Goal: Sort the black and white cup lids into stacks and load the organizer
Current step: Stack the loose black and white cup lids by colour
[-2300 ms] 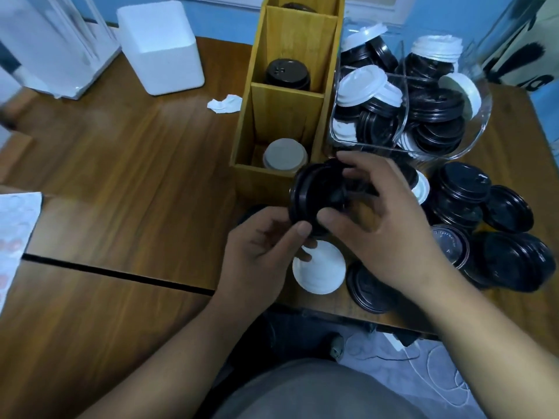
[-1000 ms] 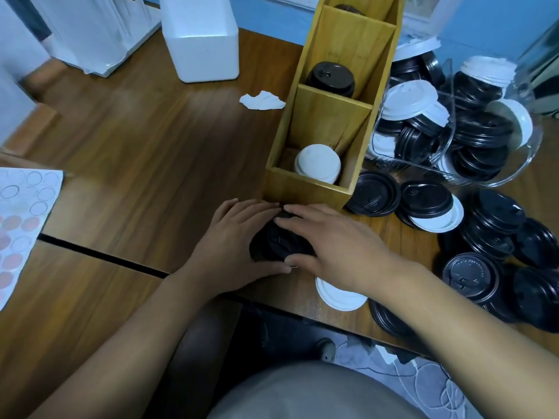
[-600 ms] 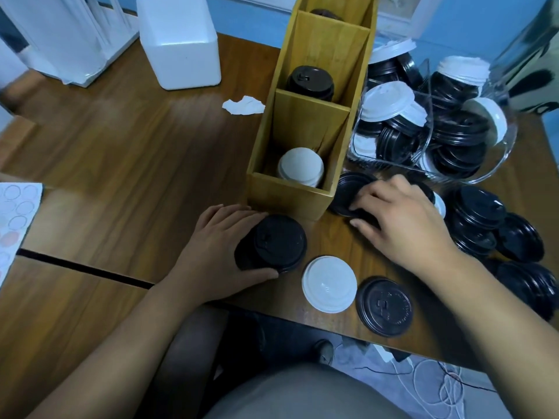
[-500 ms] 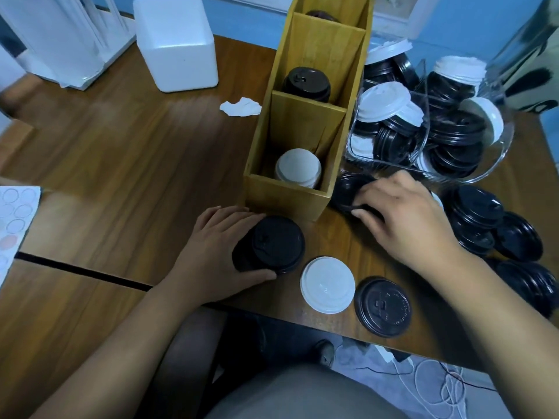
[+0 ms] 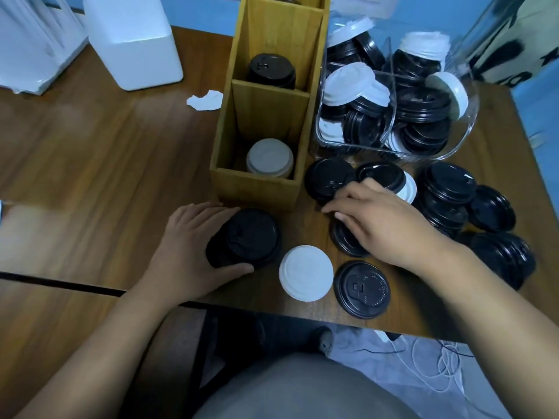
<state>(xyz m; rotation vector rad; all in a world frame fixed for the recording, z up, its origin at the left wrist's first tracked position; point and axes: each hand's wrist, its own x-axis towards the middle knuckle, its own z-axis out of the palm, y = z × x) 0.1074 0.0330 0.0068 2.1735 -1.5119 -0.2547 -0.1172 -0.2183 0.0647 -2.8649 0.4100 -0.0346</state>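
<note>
My left hand (image 5: 184, 252) wraps around a short stack of black lids (image 5: 246, 237) standing on the table in front of the wooden organizer (image 5: 257, 189). My right hand (image 5: 381, 219) lies flat on a loose black lid (image 5: 348, 241), fingers spread over it. A single white lid (image 5: 306, 273) and a single black lid (image 5: 362, 289) rest near the table's front edge. The organizer's near compartment holds white lids (image 5: 269, 157); the compartment behind holds black lids (image 5: 271, 69). More black lids (image 5: 328, 178) lie by my right fingertips.
A clear plastic bin (image 5: 393, 104) of mixed black and white lids stands right of the organizer. Loose black lids (image 5: 447, 192) pile up at the right. A white foam box (image 5: 133, 40) and a paper scrap (image 5: 205, 99) lie at the back left.
The black stack went from both hands down onto the table, where my left hand stays around it. My right hand left it and reached right onto the loose black lids, then pulled slightly nearer.
</note>
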